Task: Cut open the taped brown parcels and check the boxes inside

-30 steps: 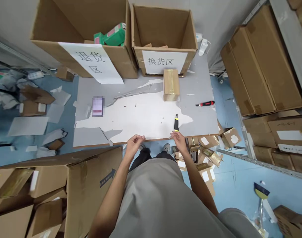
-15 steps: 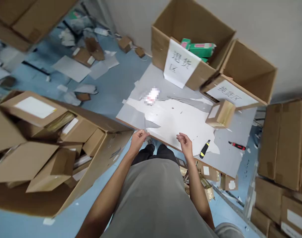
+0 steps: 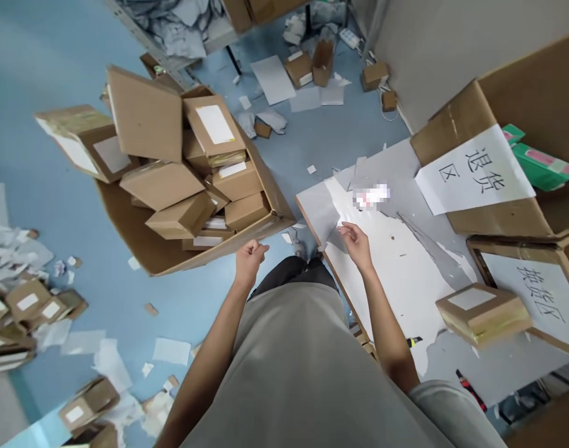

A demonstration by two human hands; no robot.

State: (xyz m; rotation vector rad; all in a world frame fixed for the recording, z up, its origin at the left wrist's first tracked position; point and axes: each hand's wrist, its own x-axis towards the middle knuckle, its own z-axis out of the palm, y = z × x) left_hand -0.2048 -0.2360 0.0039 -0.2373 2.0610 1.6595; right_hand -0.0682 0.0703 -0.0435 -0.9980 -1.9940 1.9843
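Note:
My left hand (image 3: pixel 250 262) is in front of my body with its fingers curled in, and nothing shows in it. It is nearest to the front wall of a large open carton (image 3: pixel 265 227), which is heaped with cardboard boxes (image 3: pixel 148 115). My right hand (image 3: pixel 357 246) hovers over the left part of the work table (image 3: pixel 387 261), fingers loosely bent and apart, holding nothing visible. A small pixelated white and pink item (image 3: pixel 372 196) lies on the table just beyond it. A yellow-and-black utility knife (image 3: pixel 413 341) is partly hidden by my right forearm.
At right stand two labelled open cartons; the farther one (image 3: pixel 452 130) holds green packages (image 3: pixel 543 165). A taped box (image 3: pixel 484 314) sits before the nearer carton (image 3: pixel 529 292). A red-and-black knife (image 3: pixel 471 389) lies near the table edge. Paper scraps and boxes (image 3: pixel 30 302) litter the floor.
My view has swung left, so the heaped carton sits more central and the table farther right. My right hand is now nearer the pixelated item. My left hand is more tightly closed.

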